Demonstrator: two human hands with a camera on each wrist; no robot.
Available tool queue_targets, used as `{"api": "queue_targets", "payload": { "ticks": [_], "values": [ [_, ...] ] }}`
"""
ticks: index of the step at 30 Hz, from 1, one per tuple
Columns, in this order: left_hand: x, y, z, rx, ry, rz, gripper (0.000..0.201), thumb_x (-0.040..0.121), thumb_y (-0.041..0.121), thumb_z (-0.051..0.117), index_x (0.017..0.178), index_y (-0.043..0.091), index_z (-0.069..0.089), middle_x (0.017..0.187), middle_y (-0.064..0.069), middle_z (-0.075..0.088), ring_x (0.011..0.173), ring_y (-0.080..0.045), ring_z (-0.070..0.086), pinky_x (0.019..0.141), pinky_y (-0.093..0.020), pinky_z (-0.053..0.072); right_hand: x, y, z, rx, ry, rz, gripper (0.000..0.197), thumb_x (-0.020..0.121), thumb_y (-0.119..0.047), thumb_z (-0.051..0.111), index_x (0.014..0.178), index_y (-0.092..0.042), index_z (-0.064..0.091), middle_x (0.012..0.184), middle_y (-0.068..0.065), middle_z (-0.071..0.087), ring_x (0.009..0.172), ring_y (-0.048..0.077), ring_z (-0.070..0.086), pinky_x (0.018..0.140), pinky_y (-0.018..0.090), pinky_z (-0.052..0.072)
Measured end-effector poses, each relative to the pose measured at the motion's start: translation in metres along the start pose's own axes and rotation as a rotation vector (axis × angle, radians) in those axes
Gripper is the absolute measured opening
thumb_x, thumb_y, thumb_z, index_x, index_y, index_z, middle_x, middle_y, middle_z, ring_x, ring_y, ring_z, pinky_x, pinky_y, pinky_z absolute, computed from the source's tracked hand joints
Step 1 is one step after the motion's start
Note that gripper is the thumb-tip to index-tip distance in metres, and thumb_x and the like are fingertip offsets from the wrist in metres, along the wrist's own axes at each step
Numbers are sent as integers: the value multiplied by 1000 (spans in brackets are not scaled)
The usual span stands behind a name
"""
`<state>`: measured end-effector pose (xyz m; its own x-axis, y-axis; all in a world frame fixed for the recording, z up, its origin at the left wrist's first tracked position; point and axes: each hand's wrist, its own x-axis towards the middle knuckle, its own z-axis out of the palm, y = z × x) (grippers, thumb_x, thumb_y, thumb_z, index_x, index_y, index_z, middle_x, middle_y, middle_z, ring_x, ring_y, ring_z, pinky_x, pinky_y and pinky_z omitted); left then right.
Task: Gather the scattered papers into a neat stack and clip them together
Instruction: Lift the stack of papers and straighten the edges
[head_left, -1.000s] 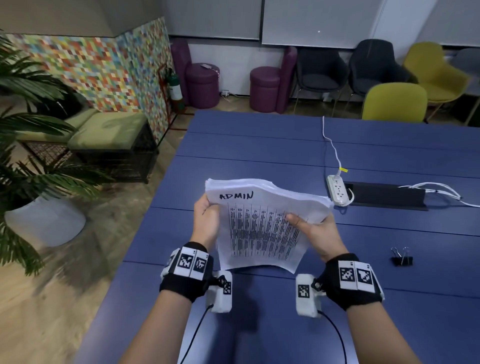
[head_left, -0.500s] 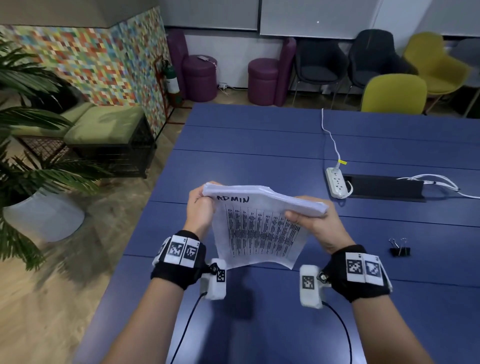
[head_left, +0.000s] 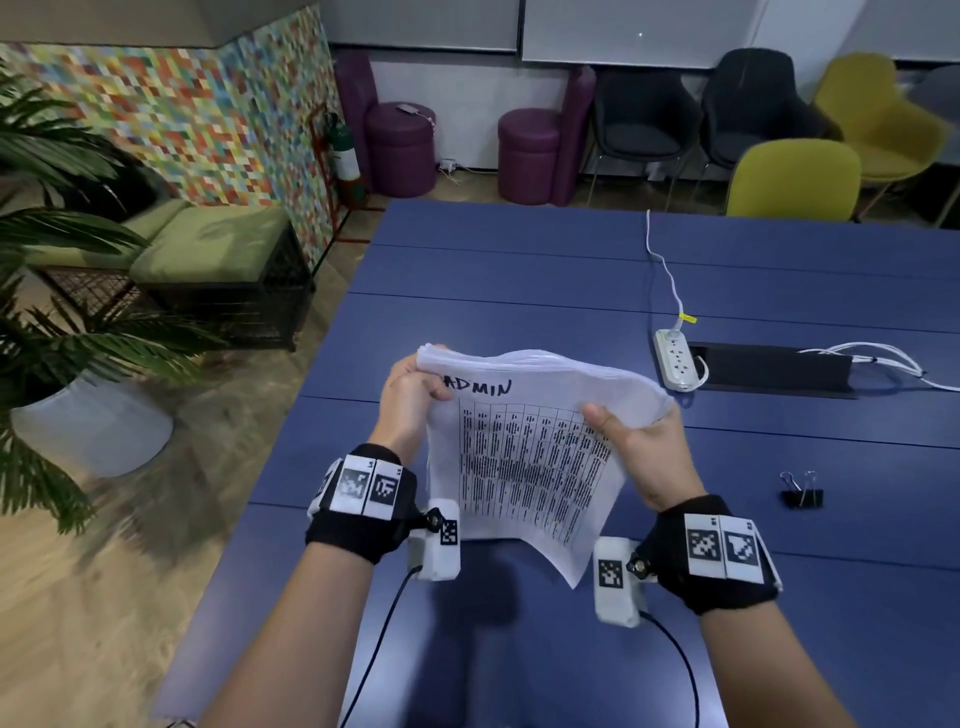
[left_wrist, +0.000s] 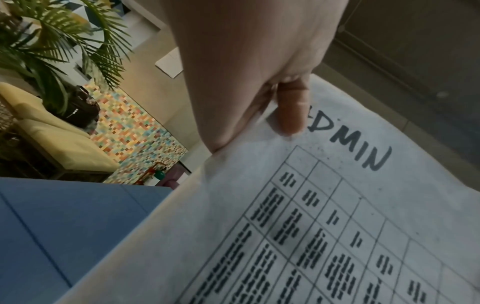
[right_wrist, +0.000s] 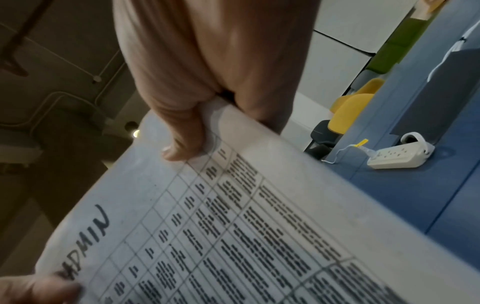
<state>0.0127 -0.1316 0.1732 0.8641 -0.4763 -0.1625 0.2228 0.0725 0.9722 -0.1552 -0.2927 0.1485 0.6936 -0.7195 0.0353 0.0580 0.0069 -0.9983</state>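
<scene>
I hold a stack of white papers (head_left: 530, 457) upright above the blue table (head_left: 519, 260); the front sheet carries a printed table and the handwritten word ADMIN. My left hand (head_left: 410, 400) pinches the stack's upper left corner, thumb on the front by the word ADMIN (left_wrist: 291, 115). My right hand (head_left: 639, 441) grips the upper right edge, thumb on the front sheet (right_wrist: 182, 144) and fingers behind. The papers (left_wrist: 311, 226) bow at the top edge and their lower corner hangs free. A black binder clip (head_left: 801, 493) lies on the table to the right of my right hand.
A white power strip (head_left: 675, 358) with its cord lies beyond the papers, beside a black cable slot (head_left: 774, 371) with white cables. The table's left edge drops to a wooden floor with a potted palm (head_left: 67, 338) and a green bench (head_left: 208, 249). Chairs stand behind the far edge.
The stack has dipped slightly and come back up, its top edge tipping toward and away from me. Both hands keep their hold on the upper corners. The clip has not moved.
</scene>
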Motion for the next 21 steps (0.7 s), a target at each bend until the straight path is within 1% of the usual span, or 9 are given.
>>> {"api": "queue_targets", "payload": {
  "ticks": [4, 6, 8, 9, 12, 15, 17, 18, 21],
  "values": [
    [3, -7, -8, 14, -59, 49, 32, 50, 1, 45, 76, 9, 64, 88, -9, 61, 87, -18, 58, 80, -25, 46, -8, -4, 2, -6, -42, -1, 29, 69, -13, 78, 93, 1, 70, 88, 12, 74, 79, 21, 69, 78, 34, 56],
    [2, -17, -7, 113, -62, 50, 23, 63, -2, 49, 79, 7, 61, 82, -6, 62, 76, -7, 60, 72, -16, 46, -7, 3, 5, -29, -53, 56, 27, 69, -12, 79, 93, -5, 69, 89, 13, 73, 81, 23, 69, 82, 39, 55],
    [4, -29, -4, 183, -90, 45, 28, 78, -12, 47, 90, 8, 63, 82, 3, 64, 72, 2, 62, 66, -7, 47, -1, 11, 7, -27, -12, 80, 25, 72, -10, 78, 94, -12, 67, 93, 10, 74, 87, 24, 70, 84, 40, 56],
    [7, -36, -4, 223, -112, 44, 32, 82, -14, 46, 99, 8, 63, 89, 4, 66, 81, -1, 64, 72, -8, 48, 2, 13, 7, -31, 17, 85, 26, 74, -10, 77, 97, -11, 66, 96, 12, 73, 90, 25, 70, 83, 39, 56],
    [17, -52, -15, 393, -179, 23, 30, 87, -9, 51, 112, 4, 60, 106, -3, 65, 101, -17, 60, 94, -28, 47, 12, 13, 6, -20, 93, 85, 30, 78, -8, 74, 104, -2, 61, 100, 14, 69, 86, 20, 69, 77, 31, 56],
    [20, -66, -29, 447, -285, -25, 28, 91, -3, 53, 119, -1, 57, 116, -10, 63, 108, -21, 59, 101, -34, 44, 19, 9, 6, 38, 139, 79, 37, 78, -9, 74, 109, 2, 57, 103, 14, 67, 88, 17, 68, 78, 28, 56],
    [16, -75, -34, 489, -322, -32, 23, 93, 4, 53, 115, -1, 60, 115, -13, 65, 105, -20, 61, 100, -36, 45, 22, 5, 5, 77, 152, 82, 44, 76, -9, 74, 113, 5, 55, 104, 14, 67, 89, 20, 68, 79, 27, 57],
    [17, -81, -37, 523, -296, -26, 19, 93, 9, 55, 107, 0, 63, 110, -14, 68, 100, -20, 62, 98, -39, 47, 24, 1, 5, 83, 151, 77, 36, 76, -9, 73, 107, 1, 59, 99, 11, 68, 85, 17, 68, 76, 25, 57],
    [21, -96, -42, 639, -132, -13, 19, 84, 27, 59, 74, 12, 60, 76, -13, 67, 75, -25, 60, 87, -43, 50, 27, -7, 7, 74, 133, 69, 17, 81, -4, 69, 88, -18, 62, 91, -1, 68, 78, 8, 67, 73, 22, 55]
  ]
}}
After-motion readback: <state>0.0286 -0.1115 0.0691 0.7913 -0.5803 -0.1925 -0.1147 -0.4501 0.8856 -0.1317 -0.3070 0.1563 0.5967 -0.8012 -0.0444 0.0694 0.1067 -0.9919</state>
